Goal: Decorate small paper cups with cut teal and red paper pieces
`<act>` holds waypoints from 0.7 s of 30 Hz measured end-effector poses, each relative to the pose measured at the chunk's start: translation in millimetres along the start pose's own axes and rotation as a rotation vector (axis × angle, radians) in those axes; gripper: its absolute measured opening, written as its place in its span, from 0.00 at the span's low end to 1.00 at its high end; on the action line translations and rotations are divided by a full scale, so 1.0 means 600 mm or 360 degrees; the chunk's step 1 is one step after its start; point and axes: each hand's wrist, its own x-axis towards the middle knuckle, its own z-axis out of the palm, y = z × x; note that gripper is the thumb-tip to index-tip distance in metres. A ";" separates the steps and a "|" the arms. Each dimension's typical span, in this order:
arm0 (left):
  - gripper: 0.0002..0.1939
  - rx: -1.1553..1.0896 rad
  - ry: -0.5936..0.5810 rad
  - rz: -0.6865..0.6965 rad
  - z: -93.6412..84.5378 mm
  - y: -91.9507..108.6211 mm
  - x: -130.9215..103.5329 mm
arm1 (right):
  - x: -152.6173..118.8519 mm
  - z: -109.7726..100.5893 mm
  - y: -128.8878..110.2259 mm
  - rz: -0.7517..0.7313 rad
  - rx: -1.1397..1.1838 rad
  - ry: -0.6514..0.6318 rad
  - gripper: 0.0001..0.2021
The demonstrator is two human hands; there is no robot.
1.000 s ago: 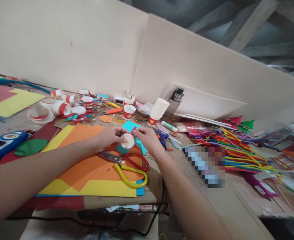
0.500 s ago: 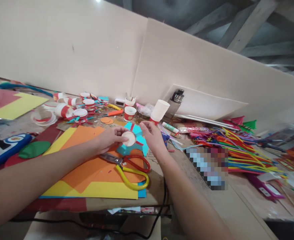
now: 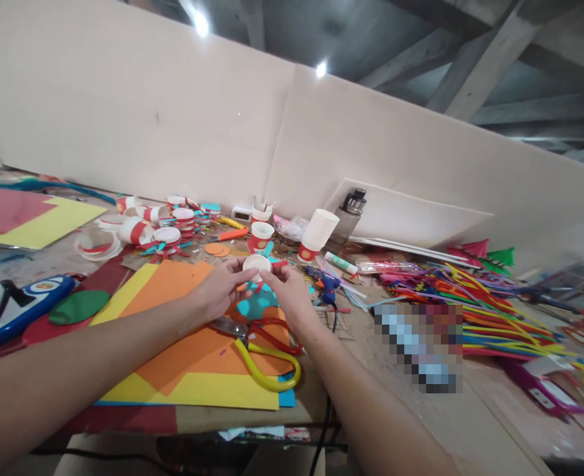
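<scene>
Both my hands hold a small cut-down paper cup (image 3: 256, 264) by its sides, its round white base facing up toward me. Red strips stick out beside it. Fingers of my left hand (image 3: 218, 289) are closed on its left edge. My right hand (image 3: 288, 289) pinches the right edge, thumb at the near rim. Under the hands lies cut turquoise paper (image 3: 256, 305), partly hidden. Just nearer to me, scissors with one yellow and one red handle (image 3: 272, 380) rest on orange paper (image 3: 172, 330) and yellow sheets (image 3: 197, 391).
Behind stand a paper cup (image 3: 261, 237), a cup stack (image 3: 319, 231) and a bottle (image 3: 347, 218). Cut cup pieces with strips (image 3: 166, 239) gather at the back left. A blue glue gun (image 3: 329, 289), a glue stick (image 3: 341, 262) and colourful pipe cleaners (image 3: 504, 324) lie to the right.
My right hand has come in from the right and now grips the cup piece along with my left. The cup piece has risen slightly, and the camera view has tilted up a little.
</scene>
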 end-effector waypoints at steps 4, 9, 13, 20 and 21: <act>0.16 0.0140 -0.0040 -0.0003 0.001 0.010 -0.007 | 0.004 -0.013 0.005 -0.0039 -0.0036 -0.0031 0.11; 0.20 0.0349 0.0074 0.0162 -0.013 0.020 0.000 | 0.006 -0.021 0.008 -0.0109 -0.0198 -0.0126 0.10; 0.19 0.0409 0.0121 0.0167 -0.020 0.021 0.007 | 0.005 -0.021 0.008 -0.0079 -0.0208 -0.0160 0.10; 0.19 0.0417 0.0057 0.0138 -0.017 0.022 0.004 | 0.003 -0.023 0.007 -0.0085 -0.0227 -0.0149 0.10; 0.19 0.0416 0.0046 0.0128 -0.017 0.022 0.004 | 0.002 -0.023 0.006 -0.0092 -0.0223 -0.0145 0.10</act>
